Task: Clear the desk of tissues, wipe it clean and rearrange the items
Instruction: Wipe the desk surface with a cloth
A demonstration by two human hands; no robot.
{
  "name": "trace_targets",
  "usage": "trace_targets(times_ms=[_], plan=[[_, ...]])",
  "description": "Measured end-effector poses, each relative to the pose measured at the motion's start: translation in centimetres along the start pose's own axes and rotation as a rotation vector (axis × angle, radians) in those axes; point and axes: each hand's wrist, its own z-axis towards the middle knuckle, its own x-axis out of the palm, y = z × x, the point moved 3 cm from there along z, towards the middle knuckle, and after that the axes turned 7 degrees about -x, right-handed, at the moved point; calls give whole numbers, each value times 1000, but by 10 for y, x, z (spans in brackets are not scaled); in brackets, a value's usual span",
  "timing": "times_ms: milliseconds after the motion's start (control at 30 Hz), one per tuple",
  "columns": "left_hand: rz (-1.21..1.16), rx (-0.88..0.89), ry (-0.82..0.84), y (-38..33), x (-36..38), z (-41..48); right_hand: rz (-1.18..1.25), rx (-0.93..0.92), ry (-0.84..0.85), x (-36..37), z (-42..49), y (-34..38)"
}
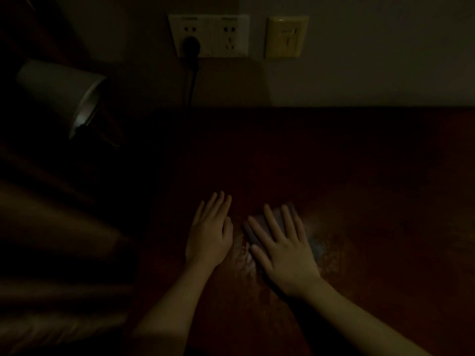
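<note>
- Hands lie palm down on the desk [359,163], side by side near its front middle, with both bare forearms coming up from the bottom edge.
- The left hand [209,237] rests flat on bare wood with its fingers straight and close together, pointing away from the person; it holds nothing.
- The right hand [285,255] is spread wide with straight fingers angled slightly to the left, and it presses down on a greyish wipe [277,217].
- The wipe lies flat on the desk under that palm. It shows only between the fingers, past the fingertips and as a blurred edge to the hand's right.
- A pale sheen [246,263] marks the wood in the gap between the two hands.
- Far left, a lamp [61,93] with a pale shade leans over the desk's back corner, well apart from the hands.
- On the wall [359,60] behind, a white socket panel [226,35] carries a black plug [190,46] whose cord [191,86] drops toward the desk; a yellow switch plate [286,37] sits just beside the panel.
- Dark folds of fabric [51,240] fill the left side.
- The light is very dim, so I cannot tell whether the wipe is cloth or tissue, and the lamp's base is lost in shadow.
</note>
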Motion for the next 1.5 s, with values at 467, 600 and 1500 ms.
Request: trace_targets(times_ms=[467, 600, 1500], plan=[[-3, 57, -11, -10, -1, -57, -35, 111, 4, 9, -74, 16], [-44, 51, -38, -5, -4, -84, -44, 335, -8, 5, -129, -40], [138, -193, -132, 23, -22, -151, -89, 157, -22, 12, -168, -6]])
